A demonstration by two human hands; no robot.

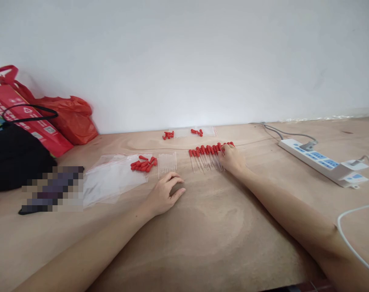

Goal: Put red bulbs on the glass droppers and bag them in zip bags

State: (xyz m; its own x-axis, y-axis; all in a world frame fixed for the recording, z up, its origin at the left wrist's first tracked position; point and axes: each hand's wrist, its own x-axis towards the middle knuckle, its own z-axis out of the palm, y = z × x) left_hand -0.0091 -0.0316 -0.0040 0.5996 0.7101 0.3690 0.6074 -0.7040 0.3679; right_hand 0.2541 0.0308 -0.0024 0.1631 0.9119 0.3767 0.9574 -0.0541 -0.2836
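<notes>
My left hand (167, 194) rests on the wooden table with its fingers apart and nothing in it, just in front of a row of clear thin tubes (167, 162). Left of those tubes lies a pile of red rubber bulbs (144, 164) at the edge of some clear plastic bags (111, 178). My right hand (231, 158) is at the right end of a row of clear droppers with red bulbs (205, 151). Its fingers are bent down over the bulbs there, and what lies between the fingertips is hidden.
A white power strip (318, 158) with plugs and cables lies at the right. Red bags (68, 117), a black bag (20, 158) and a blurred dark object (56, 188) are at the left. More red bulbs (168, 135) and clear bags lie near the wall.
</notes>
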